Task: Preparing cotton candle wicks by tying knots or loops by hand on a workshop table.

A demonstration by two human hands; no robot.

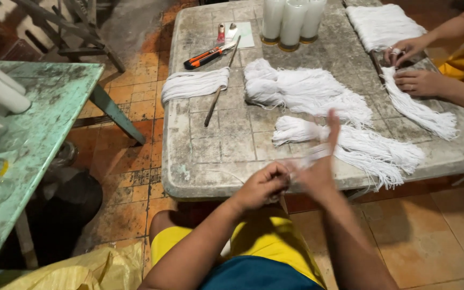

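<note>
My left hand (263,185) is closed on the end of a thin bunch of white string (311,156) at the near edge of the stone table (205,156). My right hand (320,166) is blurred beside it, fingers wrapped on the same strands, one finger pointing up. Just beyond my hands lies a tied bundle of white string (361,146) with a frayed end. A larger white bundle (302,88) lies behind it.
Another person's hands (412,64) work a white string bundle (420,110) at the table's right. On the table: an orange utility knife (205,55), a wooden stick (218,91), a coiled white bundle (194,83), three white candles (292,21). A green table (44,118) stands left.
</note>
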